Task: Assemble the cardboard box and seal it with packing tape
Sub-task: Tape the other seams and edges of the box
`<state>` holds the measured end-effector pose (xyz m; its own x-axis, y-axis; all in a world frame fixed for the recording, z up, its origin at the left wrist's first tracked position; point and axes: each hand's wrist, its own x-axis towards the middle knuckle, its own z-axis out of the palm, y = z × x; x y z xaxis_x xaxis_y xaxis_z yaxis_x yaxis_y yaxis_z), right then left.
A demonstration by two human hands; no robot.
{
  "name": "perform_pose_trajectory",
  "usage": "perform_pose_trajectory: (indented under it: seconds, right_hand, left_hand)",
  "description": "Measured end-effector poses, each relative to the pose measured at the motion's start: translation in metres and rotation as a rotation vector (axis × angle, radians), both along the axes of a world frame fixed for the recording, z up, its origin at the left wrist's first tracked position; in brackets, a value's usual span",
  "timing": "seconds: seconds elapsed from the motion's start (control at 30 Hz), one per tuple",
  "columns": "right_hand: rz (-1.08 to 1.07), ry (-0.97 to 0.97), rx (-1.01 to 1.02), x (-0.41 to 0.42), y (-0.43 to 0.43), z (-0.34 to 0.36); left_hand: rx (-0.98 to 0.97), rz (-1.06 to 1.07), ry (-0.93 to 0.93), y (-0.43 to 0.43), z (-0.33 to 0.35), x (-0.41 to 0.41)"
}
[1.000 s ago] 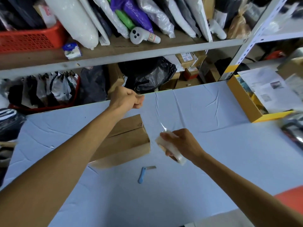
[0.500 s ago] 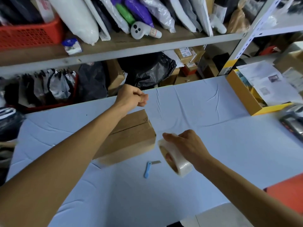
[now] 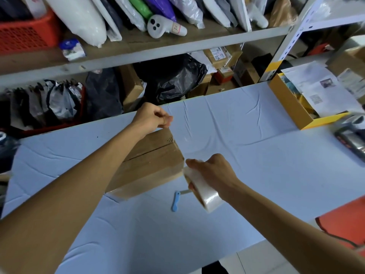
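Cardboard box [image 3: 152, 161] lies flat on the blue-covered table [image 3: 256, 165], flaps closed, centre seam visible on top; small printed marks near its far right corner, too blurred to read. Left hand [image 3: 151, 118] is raised over the box's far end, fingers pinched together on the free end of the clear tape strip [image 3: 178, 143]. Strip runs taut from that pinch down to the tape roll [image 3: 205, 194]. Right hand [image 3: 212, 171] is wrapped around the roll from above, just off the box's near right corner, roll tilted and clear of the table.

Blue-handled cutter [image 3: 176, 201] lies on the table just beside the roll, near the box's front edge, touched by neither hand.

Writing: white controller [image 3: 158, 26] on the shelf carries a small handwritten label, maybe "A" plus something, not legible. Shipping labels on cartons [image 3: 219, 56] behind the table, text unreadable. Printed sheets [image 3: 320, 86] on top of the yellow box [image 3: 292, 107] at right, print too small. Red basket [image 3: 25, 34] top left.
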<state>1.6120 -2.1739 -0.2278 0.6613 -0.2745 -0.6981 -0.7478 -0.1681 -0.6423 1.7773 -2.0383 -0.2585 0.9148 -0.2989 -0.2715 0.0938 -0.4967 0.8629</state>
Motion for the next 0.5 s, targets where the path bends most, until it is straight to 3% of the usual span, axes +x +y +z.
perform_pose_trajectory:
  seconds: [0.27,0.5]
  right_hand:
    - [0.039,0.036,-0.027,0.005,0.002,-0.011]
    - [0.051,0.034,-0.032,0.007,0.002,-0.017]
  left_hand:
    - [0.01,-0.035,-0.009,0.007,-0.009,0.006]
    - [0.064,-0.044,-0.148,0.007,-0.012,0.004]
